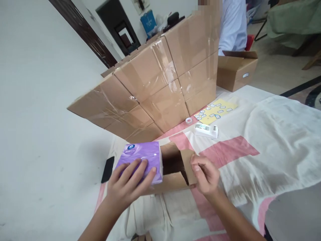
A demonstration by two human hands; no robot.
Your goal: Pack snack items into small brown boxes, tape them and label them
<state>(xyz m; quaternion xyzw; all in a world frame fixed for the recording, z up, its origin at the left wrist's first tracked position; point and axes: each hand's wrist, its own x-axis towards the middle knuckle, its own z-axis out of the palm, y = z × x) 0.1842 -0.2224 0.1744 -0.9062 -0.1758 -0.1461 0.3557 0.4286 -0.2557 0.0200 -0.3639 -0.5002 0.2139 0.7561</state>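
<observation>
A purple pack of tissues (147, 152) sits over the left part of an open cardboard box (169, 183). My left hand (126, 185) holds the pack from above, fingers spread across its top and thumb near its right edge. At the box's right end, my right hand (207, 174) pinches a raised flap (187, 164) between thumb and fingers. The inside of the box is dark, and the pack hides its left part. Whether the pack rests on the rim or is held just above it, I cannot tell.
Taped cardboard boxes (160, 100) form a wall behind. A white tape dispenser (206, 130), a tape roll (189, 120), a yellow sticker sheet (217, 110) and a black phone-like object (108, 169) lie on the cloth. Another box (227, 73) stands near a person's sleeve (232, 26).
</observation>
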